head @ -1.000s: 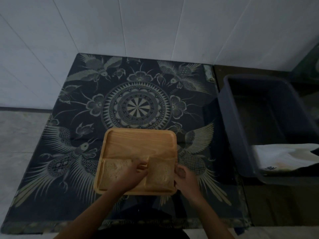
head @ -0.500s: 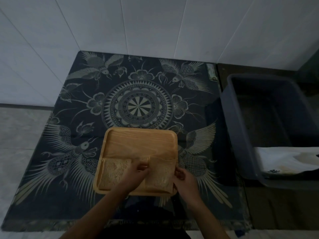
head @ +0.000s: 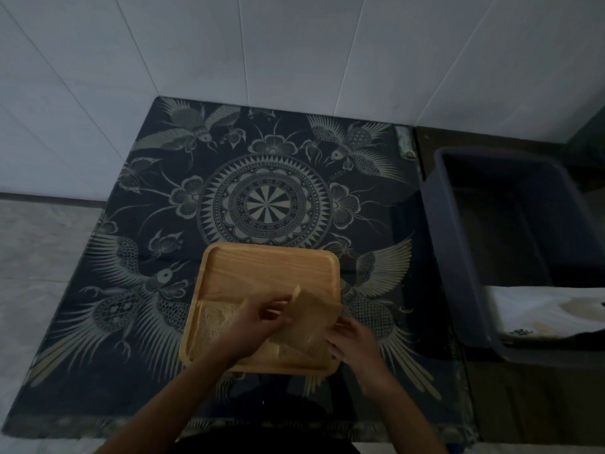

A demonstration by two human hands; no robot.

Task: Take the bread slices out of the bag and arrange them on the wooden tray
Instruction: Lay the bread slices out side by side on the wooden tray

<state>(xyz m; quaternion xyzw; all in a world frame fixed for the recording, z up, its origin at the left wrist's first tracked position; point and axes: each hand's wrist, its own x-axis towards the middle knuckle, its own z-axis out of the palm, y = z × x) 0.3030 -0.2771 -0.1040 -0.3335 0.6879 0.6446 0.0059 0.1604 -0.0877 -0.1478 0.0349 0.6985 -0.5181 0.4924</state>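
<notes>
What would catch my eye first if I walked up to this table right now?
Most likely the wooden tray near the front edge of a dark cloth patterned with birds and a central mandala. Over the tray's near right corner, the left hand and right hand lift a tilted bread slice, while another slice lies flat at the near left. To the right stands a dark plastic bin.

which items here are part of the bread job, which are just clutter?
In the job:
wooden tray
flat bread slice at the tray's near left
tilted bread slice, held by both hands
left hand
right hand

Lying about:
grey bin on the right
white item in the bin
patterned cloth
</notes>
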